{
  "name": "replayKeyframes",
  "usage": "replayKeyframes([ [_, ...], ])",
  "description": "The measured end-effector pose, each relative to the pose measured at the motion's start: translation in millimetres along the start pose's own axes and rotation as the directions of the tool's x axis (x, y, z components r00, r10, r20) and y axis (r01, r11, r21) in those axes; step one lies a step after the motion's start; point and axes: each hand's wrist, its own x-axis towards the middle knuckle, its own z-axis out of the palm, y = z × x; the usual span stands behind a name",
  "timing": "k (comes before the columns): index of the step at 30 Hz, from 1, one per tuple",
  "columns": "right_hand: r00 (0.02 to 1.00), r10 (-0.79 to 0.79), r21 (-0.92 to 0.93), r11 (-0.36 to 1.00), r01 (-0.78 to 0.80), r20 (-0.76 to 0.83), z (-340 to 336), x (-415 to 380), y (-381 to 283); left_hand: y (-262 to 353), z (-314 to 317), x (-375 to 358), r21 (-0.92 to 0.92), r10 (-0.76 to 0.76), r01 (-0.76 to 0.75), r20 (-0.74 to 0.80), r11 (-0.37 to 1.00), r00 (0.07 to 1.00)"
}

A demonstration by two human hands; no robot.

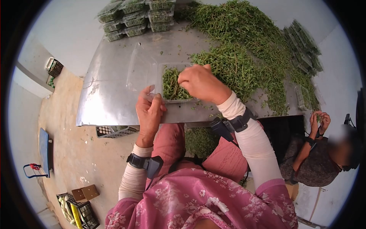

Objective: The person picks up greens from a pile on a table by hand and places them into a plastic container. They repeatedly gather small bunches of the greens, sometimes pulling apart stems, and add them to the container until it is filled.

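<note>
L hand (pixel 150 108) is at the near L corner of the clear plastic box (pixel 181 101), thumb up against the wall & fingers part-bent just beside it, some seen thru clear plastic; it touches the box, but can't tell if thumb & fingers actually pinch it. R hand (pixel 204 84) is over the R part of the same box, palm down, fingers curled in w/ little gap, tips hidden/slightly blurred, so can't tell if any stems are caught in them. Box sits btwn the two hands, flat on the metal table (pixel 110 87) nr its front edge, w/ loose greens (pixel 171 82) inside, mostly visible L of the R hand's fingers. Its clear lid (pixel 141 70) lies open to the L, beyond the L hand's fingers.

Big heap of greens (pixel 232 65) spreads over the table just past & R of the R hand, running to the back. Stacked filled boxes (pixel 133 19) at back L, more stacked boxes (pixel 303 49) far R. Another person's hands (pixel 320 120) are off to the R, by the table's edge, fingers close together; can't make out details there
</note>
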Motion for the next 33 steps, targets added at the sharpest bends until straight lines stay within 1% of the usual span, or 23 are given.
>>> replayKeyframes([
  [2, 0.989, 0.061, 0.089, 0.995, -0.049, -0.138, -8, 3, 11, -1, 0, 0, -0.004, -0.003, 0.003, -0.001, 1.000, 1.000],
  [5, 0.917, 0.322, 0.233, 0.935, -0.268, -0.235, -24, 8, 32, 0, 0, 0, 0.003, -0.005, 0.005, 0.006, 1.000, 1.000],
  [6, 0.899, 0.382, 0.198, 0.918, -0.343, -0.214, -25, 9, 42, -1, 0, 0, 0.003, 0.001, -0.001, 0.006, 1.000, 1.000],
  [9, 0.861, 0.477, 0.187, 0.875, -0.447, -0.175, -15, 10, 58, -2, -1, 1, 0.015, 0.016, -0.016, 0.010, 1.000, 1.000],
  [12, 0.863, 0.500, 0.291, 0.838, -0.462, -0.068, -2, 14, 65, -3, -2, 1, 0.036, 0.019, -0.019, 0.019, 0.999, 1.000],
  [15, 0.854, 0.519, 0.368, 0.801, -0.472, -0.036, -1, 16, 62, -4, -5, 1, 0.021, 0.021, -0.021, 0.030, 1.000, 0.999],
  [18, 0.871, 0.489, 0.358, 0.822, -0.444, -0.043, -5, 17, 61, -4, -4, 1, 0.012, 0.017, -0.017, 0.029, 1.000, 0.999],
  [21, 0.880, 0.458, 0.338, 0.854, -0.395, -0.128, -5, 17, 60, -3, -4, 1, 0.026, 0.014, -0.014, 0.030, 1.000, 0.999],
  [24, 0.879, 0.446, 0.349, 0.861, -0.370, -0.167, -8, 17, 55, -1, -3, 0, 0.021, 0.005, -0.006, 0.029, 1.000, 1.000],
  [27, 0.935, 0.302, 0.323, 0.918, -0.231, -0.188, -9, 13, 49, -1, -4, 0, 0.020, 0.005, -0.005, 0.033, 1.000, 0.999],
  [30, 0.983, 0.105, 0.102, 0.991, -0.090, -0.150, -7, 7, 41, 0, -2, 0, 0.015, 0.009, -0.010, 0.032, 1.000, 0.999],
  [33, 0.982, 0.099, -0.002, 0.995, -0.101, -0.162, 0, 5, 33, 0, -3, -1, 0.023, 0.012, -0.012, 0.033, 1.000, 0.999],
])
